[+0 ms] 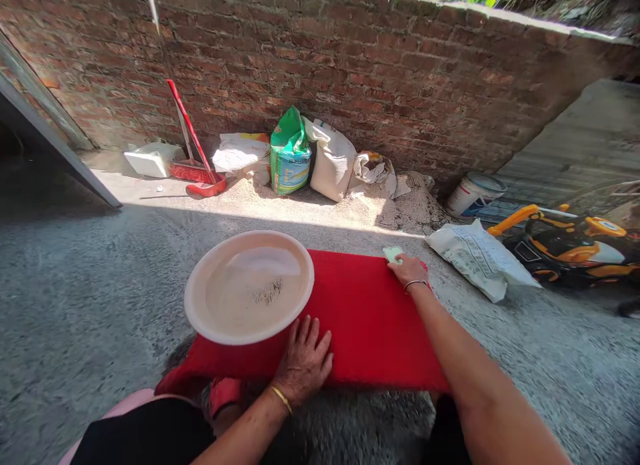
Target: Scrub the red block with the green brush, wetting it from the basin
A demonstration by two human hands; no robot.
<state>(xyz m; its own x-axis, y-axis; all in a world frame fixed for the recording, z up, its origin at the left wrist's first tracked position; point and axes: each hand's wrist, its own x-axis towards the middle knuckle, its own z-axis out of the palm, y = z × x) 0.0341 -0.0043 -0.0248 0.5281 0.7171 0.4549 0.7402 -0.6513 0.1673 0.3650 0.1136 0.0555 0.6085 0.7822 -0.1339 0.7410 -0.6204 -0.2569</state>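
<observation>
My left hand [304, 359], with a yellow bangle at the wrist, lies flat with fingers spread near the front edge of a low table covered in red cloth [375, 331]. Just beyond its fingertips stands a wide, pale plastic basin [240, 337]. A small patch of dark grains [269, 291] shows on the basin's bottom. At the table's far right corner my right hand [411, 270] reaches out, its fingers closed over a flat pale green block [393, 254]. The hand partly covers the block, and its exact kind is unclear.
Along the brick wall [240, 65] are a red broom [193, 128], a red dustpan [207, 187], a green bag [291, 155], a white sack [333, 161], gravel heaps [413, 208] and a bucket [473, 195]. Right of the table lie another sack [477, 257] and a yellow-black ride-on toy [575, 245].
</observation>
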